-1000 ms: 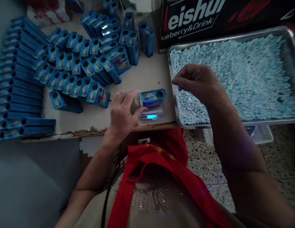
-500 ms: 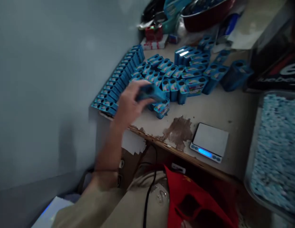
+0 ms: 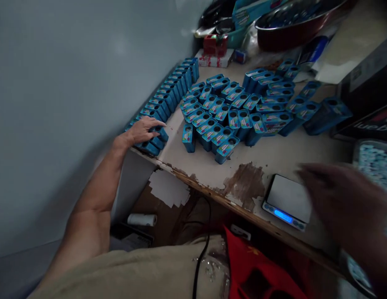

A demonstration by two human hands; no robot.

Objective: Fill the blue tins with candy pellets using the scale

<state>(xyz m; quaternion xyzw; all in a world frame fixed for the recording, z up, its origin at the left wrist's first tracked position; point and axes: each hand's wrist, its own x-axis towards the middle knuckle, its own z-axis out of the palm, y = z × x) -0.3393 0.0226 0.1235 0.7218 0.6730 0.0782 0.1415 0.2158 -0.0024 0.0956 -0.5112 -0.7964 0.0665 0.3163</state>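
My left hand (image 3: 141, 130) is at the front end of the row along the wall. Its fingers curl over a small blue box (image 3: 162, 133) with a dark round hole in its top, partly covered by the hand. That row of matching blue boxes (image 3: 171, 93) stands upright beside the wall. A looser cluster of the same boxes (image 3: 216, 106) stands to the right of it. My right hand (image 3: 339, 195), smeared by motion, hovers at the right edge of a small white digital scale (image 3: 288, 197) with a lit blue display. Whether it holds anything is unclear.
A clear tub of pale blue pieces (image 3: 375, 166) stands at the right, partly behind my right arm. A dark red pan (image 3: 289, 35) and a red tape dispenser (image 3: 215, 45) sit at the back. The table's worn front edge (image 3: 212, 193) is chipped.
My left hand has carried a blue box from over the cluster leftward to the front of the wall row. My right hand has entered at the right, and the view has shifted slightly.
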